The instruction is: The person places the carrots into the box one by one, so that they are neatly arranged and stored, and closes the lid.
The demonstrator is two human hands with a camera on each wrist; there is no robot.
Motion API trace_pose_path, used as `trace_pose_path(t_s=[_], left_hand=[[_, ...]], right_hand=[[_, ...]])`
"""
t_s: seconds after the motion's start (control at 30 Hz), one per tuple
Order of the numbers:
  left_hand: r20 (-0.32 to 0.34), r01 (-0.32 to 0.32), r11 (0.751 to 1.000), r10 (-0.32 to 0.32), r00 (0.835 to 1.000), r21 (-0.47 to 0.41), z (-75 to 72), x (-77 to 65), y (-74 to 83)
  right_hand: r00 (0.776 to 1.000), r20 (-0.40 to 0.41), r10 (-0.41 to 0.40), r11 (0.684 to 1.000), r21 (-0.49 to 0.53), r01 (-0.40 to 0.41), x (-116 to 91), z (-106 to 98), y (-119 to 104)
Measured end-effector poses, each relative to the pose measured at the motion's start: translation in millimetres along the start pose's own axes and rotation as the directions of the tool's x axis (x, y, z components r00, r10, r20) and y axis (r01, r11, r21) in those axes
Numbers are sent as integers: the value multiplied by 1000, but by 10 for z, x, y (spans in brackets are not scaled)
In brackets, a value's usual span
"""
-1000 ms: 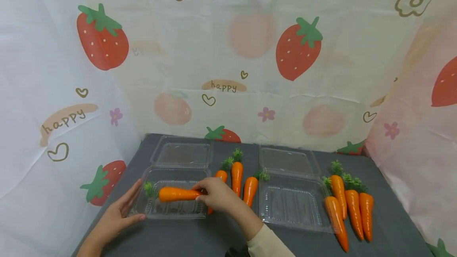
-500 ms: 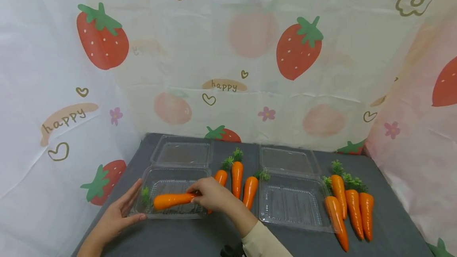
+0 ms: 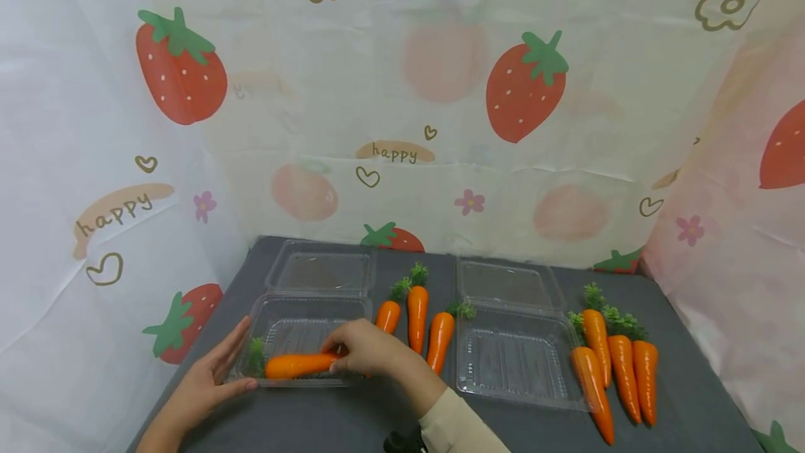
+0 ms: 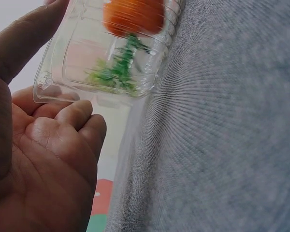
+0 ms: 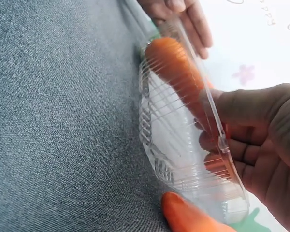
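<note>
My right hand pinches a carrot with a green leafy top near its tapered end. The carrot lies crosswise low inside the left clear plastic clamshell box, along its front wall. Its leaves are at the box's left end, seen through the plastic in the left wrist view, where the carrot is blurred. At the left front corner of the box, my left hand touches the rim with thumb and fingers spread. The right wrist view shows the carrot through the box wall, right fingers over the rim.
The box's lid lies folded back behind it. Several carrots lie between it and a second open clamshell box. More carrots lie at the right, one overlapping that box's edge. A printed strawberry curtain surrounds the grey table.
The right hand has brought the carrot down, toward the front and slightly left, deeper into the left box. The left hand has stayed at the box corner.
</note>
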State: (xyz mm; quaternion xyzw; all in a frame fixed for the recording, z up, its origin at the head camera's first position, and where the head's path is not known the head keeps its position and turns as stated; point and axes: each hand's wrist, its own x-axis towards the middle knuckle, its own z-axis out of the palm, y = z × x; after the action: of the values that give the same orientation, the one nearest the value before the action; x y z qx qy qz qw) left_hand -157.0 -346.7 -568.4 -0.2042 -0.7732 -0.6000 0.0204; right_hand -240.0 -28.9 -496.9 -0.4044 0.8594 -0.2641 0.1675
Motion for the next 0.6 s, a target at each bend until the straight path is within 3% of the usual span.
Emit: trace_pose_path(t_s=[0.27, 0.6], left_hand=[[4, -17, 1000, 17, 1000, -3, 8, -5, 11], [-21, 47, 998, -47, 999, 28, 1, -8, 6]], right_hand=[[997, 81, -22, 1000, -13, 23, 57, 17, -1], [987, 146, -60, 995, -64, 70, 110, 39, 14]])
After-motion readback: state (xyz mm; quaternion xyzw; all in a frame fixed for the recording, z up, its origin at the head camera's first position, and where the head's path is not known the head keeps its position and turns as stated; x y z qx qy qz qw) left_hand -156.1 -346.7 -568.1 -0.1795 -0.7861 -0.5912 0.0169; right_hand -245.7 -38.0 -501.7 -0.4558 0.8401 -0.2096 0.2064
